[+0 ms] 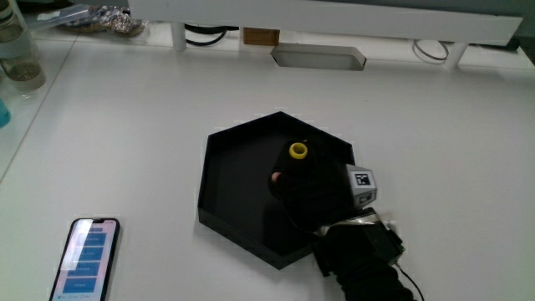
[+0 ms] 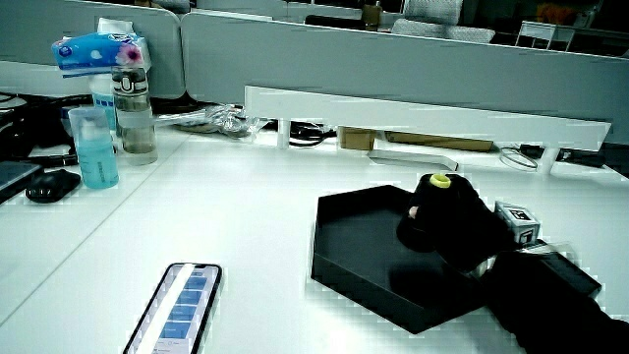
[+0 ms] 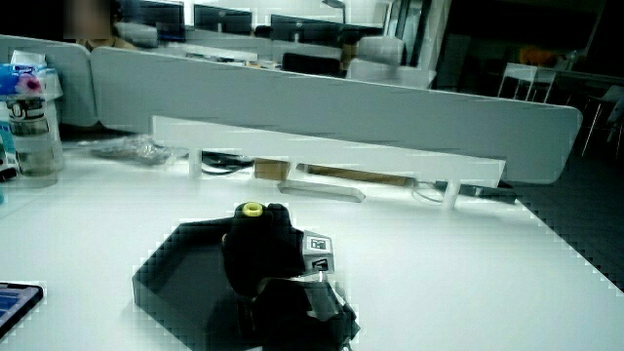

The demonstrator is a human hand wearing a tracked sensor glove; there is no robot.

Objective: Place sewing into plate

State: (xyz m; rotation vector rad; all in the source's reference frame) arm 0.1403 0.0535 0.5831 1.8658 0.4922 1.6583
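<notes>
Yellow-capped spool is the sewing item: only its yellow top shows above the black glove, body dark and mostly hidden. The hand is clamped around it, fingers wrapped on the sides, over the black hexagonal plate. Both side views show the same: spool poking out the top of the fist, inside the plate's outline. Can't tell whether the spool's base touches the plate floor or hangs just above it; glove and plate are both black and merge.

Handling, as a guess: light, rigid plastic core, thread wrap gives decent friction. Round, so it'll roll if laid on its side; set it upright on its flat end. Side grip around the barrel looks like the right hold. Not fragile. Plate has a low raised wall, so a roll stays contained.

Task looks near done: item is over the plate, release remains.

Surface: plain white table, smooth, nothing crowding the plate. Phone with screen lit lies near the table's edge, nearer to the person than the plate, well apart from it. In a side view, a bottle and a blue bottle stand together well apart from the plate. White shelf rail on short legs runs along the grey partition, cables under it. Office desks and monitors dim past that.
</notes>
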